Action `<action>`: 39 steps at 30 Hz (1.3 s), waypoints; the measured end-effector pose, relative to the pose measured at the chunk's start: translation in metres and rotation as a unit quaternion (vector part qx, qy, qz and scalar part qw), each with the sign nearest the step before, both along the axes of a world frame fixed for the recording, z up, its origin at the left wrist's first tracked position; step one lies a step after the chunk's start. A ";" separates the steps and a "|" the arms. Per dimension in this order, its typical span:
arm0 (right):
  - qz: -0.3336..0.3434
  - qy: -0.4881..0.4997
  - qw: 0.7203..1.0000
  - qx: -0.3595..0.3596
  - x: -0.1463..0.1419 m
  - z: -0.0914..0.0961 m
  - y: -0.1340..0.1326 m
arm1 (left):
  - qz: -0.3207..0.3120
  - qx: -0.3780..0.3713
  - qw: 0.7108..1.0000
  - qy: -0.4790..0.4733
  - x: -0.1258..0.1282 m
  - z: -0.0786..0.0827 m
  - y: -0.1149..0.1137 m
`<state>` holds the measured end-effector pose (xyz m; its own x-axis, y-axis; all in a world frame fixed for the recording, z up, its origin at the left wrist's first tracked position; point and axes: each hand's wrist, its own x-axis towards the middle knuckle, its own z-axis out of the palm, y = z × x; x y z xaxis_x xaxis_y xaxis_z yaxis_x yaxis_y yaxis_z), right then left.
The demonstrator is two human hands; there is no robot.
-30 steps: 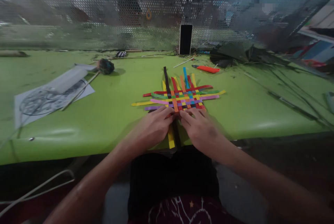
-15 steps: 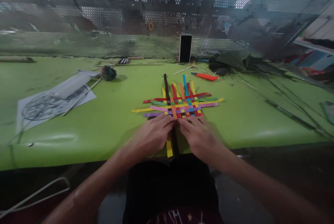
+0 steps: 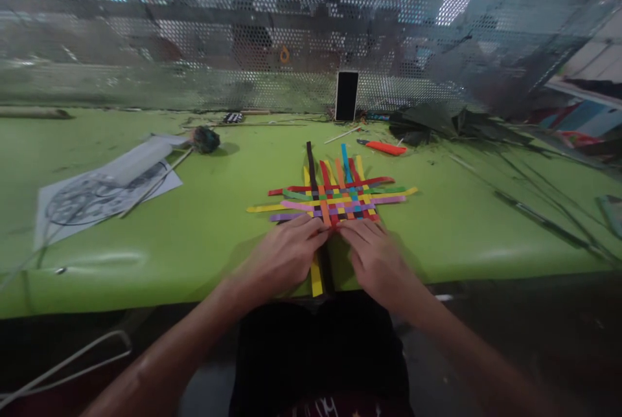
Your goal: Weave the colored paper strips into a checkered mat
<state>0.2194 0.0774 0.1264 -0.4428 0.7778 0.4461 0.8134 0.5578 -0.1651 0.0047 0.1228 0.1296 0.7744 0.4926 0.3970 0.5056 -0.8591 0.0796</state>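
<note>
The near edge of the weave [image 3: 347,193] was being worked between both hands, its crossed strips spread just beyond them. The fingertips of the left hand [image 3: 294,248] were drawn together on that edge, and those of the right hand [image 3: 379,252] were bunched just beside them; whether a strip was pinched or merely pressed could not be told. The tucking or tightening of a strip seemed to be in hand, for which a light fingertip pull, with the weave kept flat, was judged to be needed. Between the hands, a yellow strip [image 3: 317,278] was pointed at the table's [image 3: 437,229] near edge. Sideways room was offered outside each hand; the knife [image 3: 386,147] was set beyond the weave.
</note>
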 end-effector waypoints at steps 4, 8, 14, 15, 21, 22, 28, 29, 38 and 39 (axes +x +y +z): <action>0.003 0.001 1.000 -0.004 0.000 0.000 -0.001 | -0.001 -0.004 1.000 0.001 0.000 -0.001 0.002; 0.004 -0.009 1.000 -0.005 0.001 0.001 -0.001 | -0.003 0.007 1.000 -0.009 0.000 -0.003 0.003; -0.003 -0.035 0.999 0.008 -0.001 0.003 0.000 | 0.003 -0.002 1.000 -0.008 0.000 -0.004 0.001; -0.004 -0.037 0.999 0.011 -0.001 0.003 0.001 | 0.006 -0.004 1.000 -0.008 0.000 -0.004 0.001; -0.002 -0.038 0.999 0.013 -0.004 0.005 0.000 | 0.003 -0.027 1.000 0.013 0.000 0.000 -0.001; -0.003 -0.033 0.999 0.012 -0.005 0.006 0.000 | 0.005 -0.031 0.999 0.017 0.000 0.001 -0.002; -0.004 -0.024 1.000 0.012 -0.006 0.007 0.000 | 0.015 -0.045 0.999 0.021 -0.002 0.000 -0.002; -0.004 -0.026 1.000 0.014 -0.005 0.007 0.001 | 0.015 -0.042 0.999 0.016 -0.003 -0.002 -0.002; -0.011 -0.027 1.000 0.008 -0.006 0.007 -0.002 | 0.007 -0.053 0.998 0.017 -0.005 -0.003 0.001; -0.014 -0.024 1.000 0.007 -0.007 0.007 -0.004 | 0.006 -0.052 0.998 0.016 -0.005 -0.003 0.001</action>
<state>0.2120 0.0736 0.1333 -0.4420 0.7843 0.4352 0.8358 0.5363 -0.1176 -0.0007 0.1235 0.1268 0.7800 0.5386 0.3186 0.5187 -0.8413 0.1524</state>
